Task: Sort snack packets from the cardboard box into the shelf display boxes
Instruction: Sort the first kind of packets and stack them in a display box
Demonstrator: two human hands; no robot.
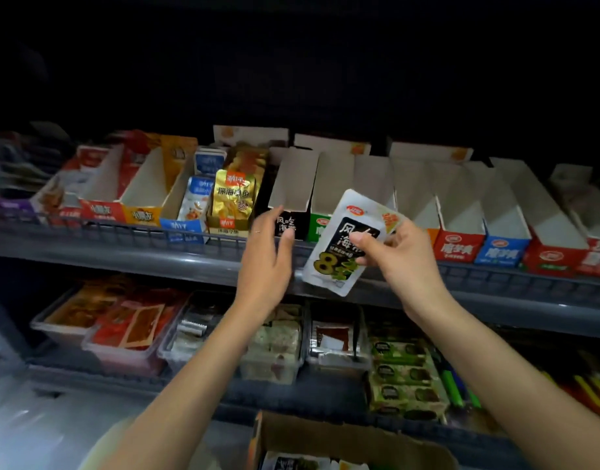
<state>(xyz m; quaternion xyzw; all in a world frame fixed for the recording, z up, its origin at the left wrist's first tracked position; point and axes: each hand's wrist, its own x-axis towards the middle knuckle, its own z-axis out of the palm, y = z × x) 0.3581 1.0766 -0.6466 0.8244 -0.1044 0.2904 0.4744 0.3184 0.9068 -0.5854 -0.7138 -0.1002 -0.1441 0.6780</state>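
Packet (329, 262) of snack, black and white, is pinched between thumb and fingers of the right hand (403, 256) before the upper shelf (122, 256), just beside the matching black display box (290, 184). The left hand (266, 256), fingers loosely spread, is held at that box's front. Placement seems in hand; next the packet would need slipping upright into the box.

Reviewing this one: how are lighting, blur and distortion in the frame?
Head view: upper half almost black, light only lower down; the left hand is slightly motion-blurred, while the white packet pinched by the right hand is legible; the shelf rail bows from the wide lens, with smear and pale glare at lower left; the cardboard box is cropped at the bottom.
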